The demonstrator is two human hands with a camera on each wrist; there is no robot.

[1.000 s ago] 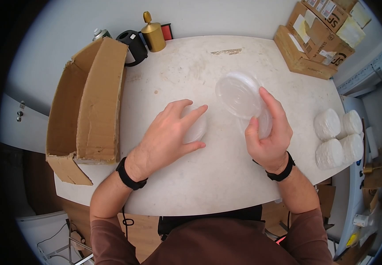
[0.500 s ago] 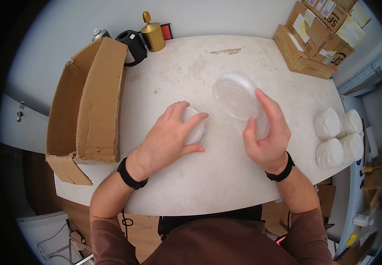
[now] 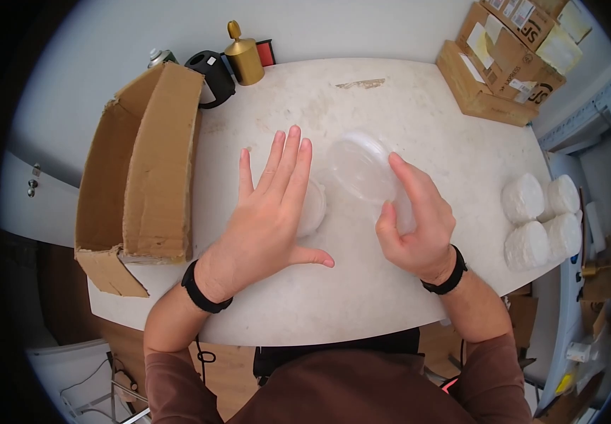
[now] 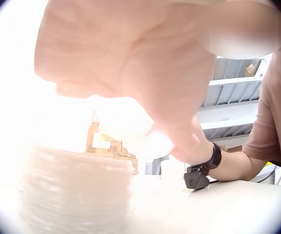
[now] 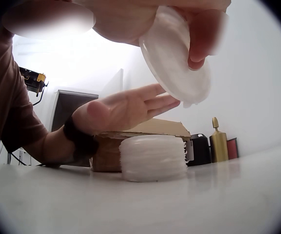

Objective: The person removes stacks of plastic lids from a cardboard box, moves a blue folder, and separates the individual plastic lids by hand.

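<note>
In the head view a stack of translucent round lids (image 3: 313, 209) stands on the table, partly hidden by the left hand (image 3: 266, 212). That hand's fingers are spread and straight above the stack. From the right wrist view, the stack (image 5: 152, 158) has many thin layers, and the left hand (image 5: 125, 109) is raised behind it, holding nothing. Between thumb and fingers, the right hand (image 3: 422, 225) pinches translucent round lids (image 3: 362, 168), held tilted above the table to the right of the stack. How many lids it holds, I cannot tell.
An opened cardboard box (image 3: 157, 169) lies at the left. Several white wrapped stacks (image 3: 527, 246) stand at the right edge. Shipping boxes (image 3: 503, 63) fill the back right corner; a black container (image 3: 212, 78) and a gold one (image 3: 246, 60) are at the back left.
The left hand has come off the stack, its fingers straightening and spreading. The right hand has moved left and slightly toward the body with its lids.
</note>
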